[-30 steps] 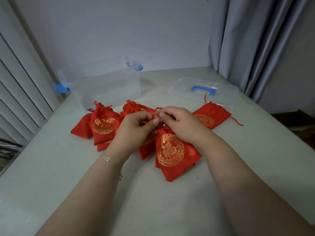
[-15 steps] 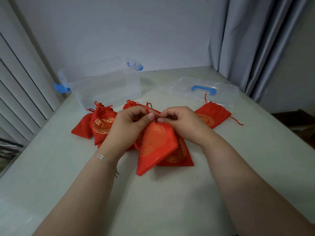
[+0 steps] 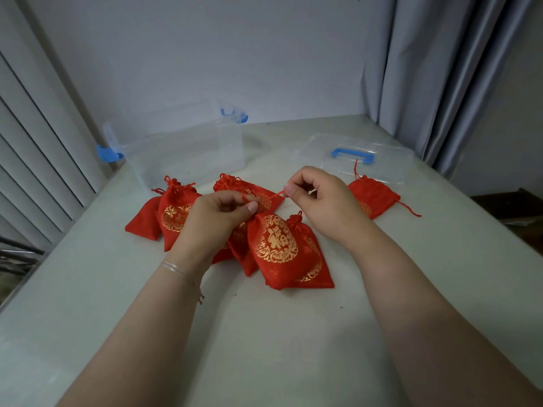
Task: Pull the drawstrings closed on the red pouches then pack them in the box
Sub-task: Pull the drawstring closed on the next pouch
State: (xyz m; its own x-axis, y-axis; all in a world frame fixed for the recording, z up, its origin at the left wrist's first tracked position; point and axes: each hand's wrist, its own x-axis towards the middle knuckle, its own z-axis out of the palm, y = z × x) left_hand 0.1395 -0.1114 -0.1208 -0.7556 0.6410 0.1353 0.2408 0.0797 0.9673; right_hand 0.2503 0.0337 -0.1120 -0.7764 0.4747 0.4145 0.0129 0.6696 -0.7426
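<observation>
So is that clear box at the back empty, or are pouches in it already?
Empty, it seems: nothing red shows through the clear box, and its lid lies apart on the table.

One view only, worn on my head. It looks forward and steeply down over my own forearms, which enter from the bottom edge and converge mid-frame. Wide-angle lens: verticals at the edges bow and lean. Near field: the pale surface (image 3: 264, 348) just below me fills the lower half. Mid field: my left hand (image 3: 217, 218) and right hand (image 3: 323, 201), close to the lens. Far field: wall (image 3: 235, 54) straight ahead, curtain (image 3: 440, 69) at right, slatted panels (image 3: 35, 157) at left.
</observation>
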